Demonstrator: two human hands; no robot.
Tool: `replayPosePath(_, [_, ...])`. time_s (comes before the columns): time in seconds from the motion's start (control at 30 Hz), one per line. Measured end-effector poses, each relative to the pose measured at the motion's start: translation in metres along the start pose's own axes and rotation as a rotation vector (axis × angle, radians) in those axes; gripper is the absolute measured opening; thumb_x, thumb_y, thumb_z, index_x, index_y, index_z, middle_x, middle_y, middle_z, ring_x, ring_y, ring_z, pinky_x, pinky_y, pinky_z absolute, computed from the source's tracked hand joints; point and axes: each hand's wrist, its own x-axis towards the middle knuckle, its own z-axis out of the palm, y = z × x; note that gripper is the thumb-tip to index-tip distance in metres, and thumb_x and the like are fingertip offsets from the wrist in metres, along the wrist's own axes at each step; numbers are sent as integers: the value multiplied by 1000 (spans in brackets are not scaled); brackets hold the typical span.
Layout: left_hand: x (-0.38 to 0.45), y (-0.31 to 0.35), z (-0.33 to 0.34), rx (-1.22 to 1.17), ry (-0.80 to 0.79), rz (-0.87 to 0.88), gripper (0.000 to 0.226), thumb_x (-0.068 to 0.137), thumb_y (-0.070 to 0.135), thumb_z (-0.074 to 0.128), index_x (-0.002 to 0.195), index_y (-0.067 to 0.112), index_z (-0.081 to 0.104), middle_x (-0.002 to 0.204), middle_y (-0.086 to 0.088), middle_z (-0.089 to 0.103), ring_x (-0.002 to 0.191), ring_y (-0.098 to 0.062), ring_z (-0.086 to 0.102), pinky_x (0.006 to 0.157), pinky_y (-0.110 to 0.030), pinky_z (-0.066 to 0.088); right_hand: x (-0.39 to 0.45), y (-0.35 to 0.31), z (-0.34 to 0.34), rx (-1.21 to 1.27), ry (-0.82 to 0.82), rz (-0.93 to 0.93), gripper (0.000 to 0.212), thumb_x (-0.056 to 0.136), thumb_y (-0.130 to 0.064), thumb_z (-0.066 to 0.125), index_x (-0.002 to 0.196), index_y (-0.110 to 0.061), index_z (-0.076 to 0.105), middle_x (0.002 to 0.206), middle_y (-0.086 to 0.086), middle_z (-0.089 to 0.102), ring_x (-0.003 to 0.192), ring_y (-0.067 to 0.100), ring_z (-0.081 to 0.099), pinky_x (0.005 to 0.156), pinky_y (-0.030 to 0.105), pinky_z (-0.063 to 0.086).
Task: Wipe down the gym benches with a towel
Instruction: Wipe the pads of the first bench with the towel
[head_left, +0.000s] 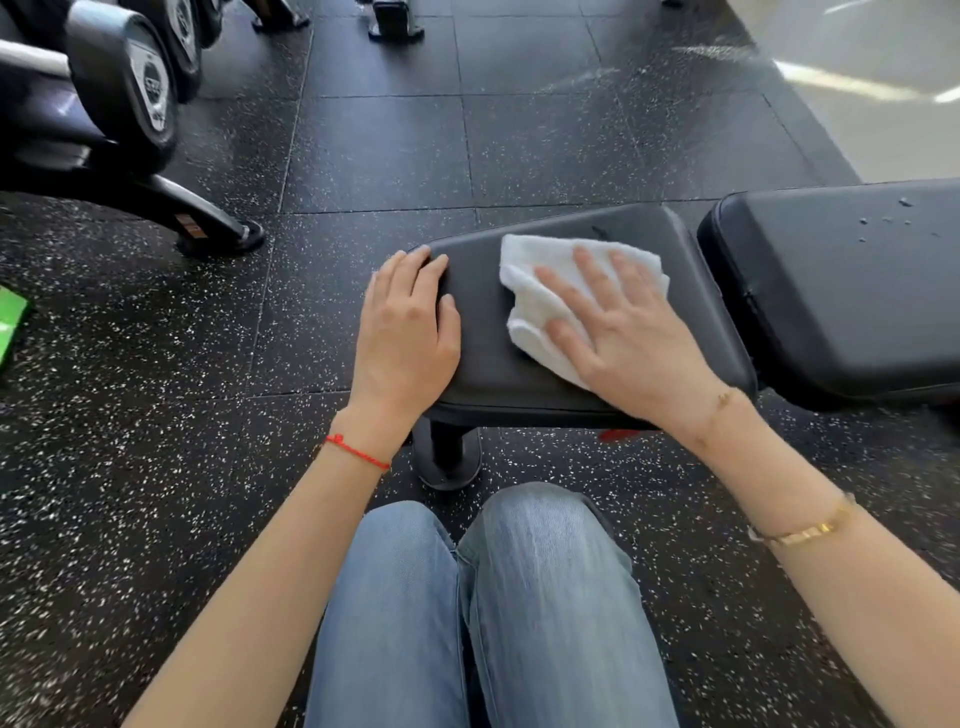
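A black padded bench seat pad (483, 358) lies in front of my knees. A folded white towel (540, 270) rests on its top. My right hand (623, 332) presses flat on the towel with the fingers spread. My left hand (410, 332) rests on the pad's left end, fingers slightly bent over the edge, holding nothing. To the right, the bench's longer back pad (841, 306) carries a few water droplets near its far side.
A dumbbell rack (130, 93) with black dumbbells stands at the upper left, its foot (223, 234) reaching toward the bench. A green object (10, 327) lies at the left edge. Speckled black rubber floor (389, 150) spreads beyond the bench. The bench's leg (447, 457) stands by my knees.
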Motion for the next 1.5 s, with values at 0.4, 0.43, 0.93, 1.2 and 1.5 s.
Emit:
replayPosePath(0.4, [-1,0,6,-20,85,-2,45,93,16,47,137,7,52,146,-10,48,139,-29,38,120,-43,25,29,6,2,250,111,-59,54,101,-34,41,154,-31,28,165,5,15,151,32,8,122,40,0])
replayPosePath(0.43, [-1,1,6,-16,90,-7,45,93,16,47,137,7,52,146,-9,48,139,-29,38,120,-42,25,36,13,0,238,91,-35,54,101,-37,40,154,-31,28,164,5,18,150,32,10,122,40,1])
replayPosePath(0.93, [0,1,6,-67,136,-19,43,89,16,50,131,10,56,140,-3,54,135,-25,43,116,-42,30,68,39,1,152,27,-49,54,103,-50,30,155,-39,18,166,1,9,152,22,0,118,34,-11])
replayPosePath(1.2, [-2,0,4,-90,125,-35,42,90,16,49,131,13,56,141,-1,52,135,-22,41,117,-40,27,-1,-1,12,104,79,-15,56,102,-55,19,156,-41,15,166,2,9,152,33,0,120,43,-9])
replayPosePath(1.5, [-2,-6,5,-99,108,-12,43,93,20,47,134,14,55,144,-3,50,137,-23,39,119,-40,24,-62,-12,25,20,228,64,65,95,-68,26,152,-38,31,160,5,30,148,35,22,120,47,13])
